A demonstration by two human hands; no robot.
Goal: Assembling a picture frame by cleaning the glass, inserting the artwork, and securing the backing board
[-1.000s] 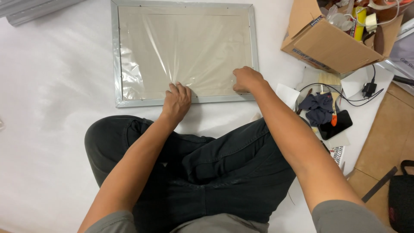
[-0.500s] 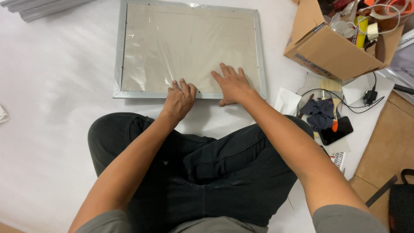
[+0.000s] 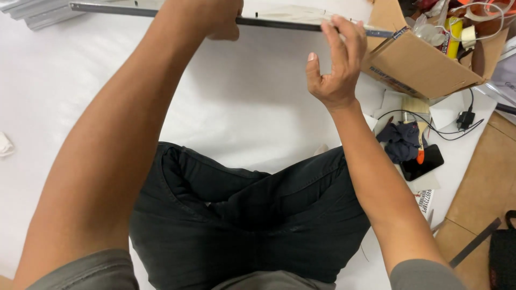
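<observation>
A single head-worn camera looks steeply down from just above the seated person's lap, close to both forearms. It faces forward over crossed black-trousered legs [image 3: 252,215] to the white sheet-covered floor [image 3: 64,91], with an open brown cardboard box [image 3: 424,64] at far right.

The metal frame [image 3: 279,22] shows edge-on (its face hidden); the left hand [image 3: 217,19] seems cut off above.

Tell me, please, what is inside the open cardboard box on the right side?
In the cardboard box I see a yellow tube, crumpled clear plastic and pale tape rolls. The box walls cover whatever lies deeper, so the bottom cannot be seen.
</observation>
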